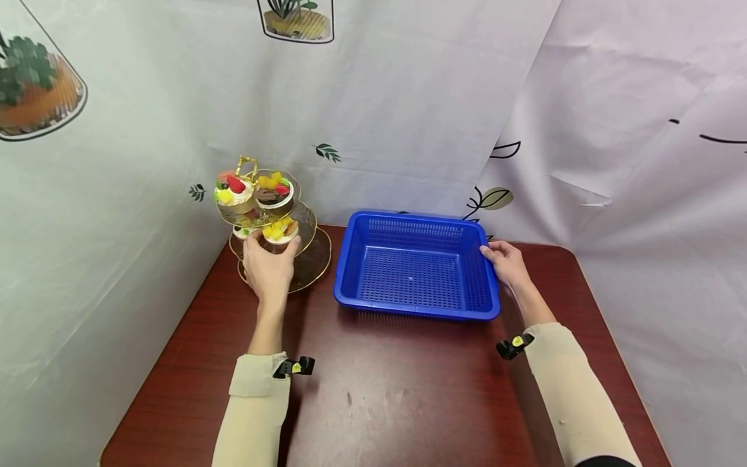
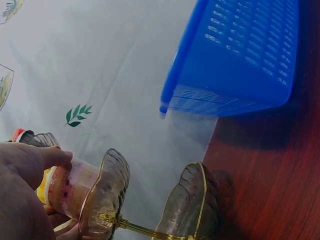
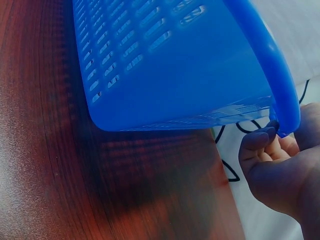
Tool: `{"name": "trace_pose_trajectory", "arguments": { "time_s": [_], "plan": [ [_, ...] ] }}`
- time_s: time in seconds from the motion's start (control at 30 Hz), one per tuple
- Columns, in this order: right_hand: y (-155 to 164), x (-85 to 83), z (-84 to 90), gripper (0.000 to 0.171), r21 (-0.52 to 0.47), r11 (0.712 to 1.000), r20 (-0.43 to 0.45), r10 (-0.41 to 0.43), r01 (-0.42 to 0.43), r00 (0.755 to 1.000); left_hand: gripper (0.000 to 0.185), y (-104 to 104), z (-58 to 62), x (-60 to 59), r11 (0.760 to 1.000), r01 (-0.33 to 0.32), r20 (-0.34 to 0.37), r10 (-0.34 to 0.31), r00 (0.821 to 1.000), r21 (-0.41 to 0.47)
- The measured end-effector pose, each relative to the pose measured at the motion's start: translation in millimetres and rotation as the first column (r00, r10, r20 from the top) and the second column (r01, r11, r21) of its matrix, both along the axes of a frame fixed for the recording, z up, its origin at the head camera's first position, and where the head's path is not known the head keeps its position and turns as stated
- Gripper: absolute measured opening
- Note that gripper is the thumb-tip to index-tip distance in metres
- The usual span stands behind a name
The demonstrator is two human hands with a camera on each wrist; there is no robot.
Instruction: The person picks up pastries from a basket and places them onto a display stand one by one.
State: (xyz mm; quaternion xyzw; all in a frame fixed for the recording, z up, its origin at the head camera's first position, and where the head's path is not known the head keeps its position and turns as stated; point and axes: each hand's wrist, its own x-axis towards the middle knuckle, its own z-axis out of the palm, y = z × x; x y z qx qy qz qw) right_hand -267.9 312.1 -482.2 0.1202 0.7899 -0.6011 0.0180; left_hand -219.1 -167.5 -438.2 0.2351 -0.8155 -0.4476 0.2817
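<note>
A three-tier stand with gold rims (image 1: 318, 263) carries several fruit-topped dessert cups. My left hand (image 1: 270, 263) grips a dessert cup with yellow fruit (image 1: 281, 230) at the middle tier, thumb on one side and fingers on the other. In the left wrist view, the clear side of this cup (image 2: 75, 187) shows pink and brown layers, its base right at the scalloped tier (image 2: 112, 182). My right hand (image 1: 509, 261) pinches the right rim of an empty blue plastic basket (image 1: 417, 311). Seen from the right wrist, the thumb and fingers (image 3: 255, 142) close on that rim near the corner.
Two more dessert cups, one with a strawberry (image 1: 235, 194) and one with chocolate (image 1: 274, 194), sit on the top tier under a gold handle (image 1: 248, 163). The dark red table (image 1: 397, 402) meets a white printed curtain (image 1: 397, 117) behind and on both sides.
</note>
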Motion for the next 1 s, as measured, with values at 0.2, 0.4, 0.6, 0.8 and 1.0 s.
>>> {"name": "trace_pose_trajectory", "arguments": {
  "time_s": [0.2, 0.4, 0.6, 0.8, 1.0],
  "plan": [
    [-0.2, -1.0, 0.9, 0.04, -0.004, 1.0, -0.002, -0.006, 0.006, 1.0, 0.077, -0.9, -2.3, -6.9, 1.0, -0.012, 0.011, 0.012, 1.0, 0.009],
    [-0.7, -0.9, -0.2, 0.041, 0.002, 1.0, -0.004, -0.007, 0.007, 1.0, 0.075, -1.2, -2.3, -13.6, 1.0, -0.012, 0.022, 0.012, 1.0, -0.011],
    [-0.7, -0.1, -0.9, 0.04, -0.003, 1.0, -0.004, -0.006, 0.006, 1.0, 0.077, -0.5, -5.0, -19.3, 0.999, -0.017, 0.007, 0.017, 1.0, -0.033],
    [0.0, -1.2, -2.5, 0.042, -0.011, 1.0, -0.005, -0.009, 0.009, 1.0, 0.078, 1.1, -8.7, -21.5, 0.998, -0.027, -0.036, 0.025, 0.999, -0.055],
    [-0.7, -1.4, -2.8, 0.041, -0.005, 1.0, 0.002, -0.011, 0.011, 1.0, 0.076, 1.6, -12.9, -24.1, 0.997, -0.02, -0.05, 0.016, 0.999, -0.075]
  ]
}}
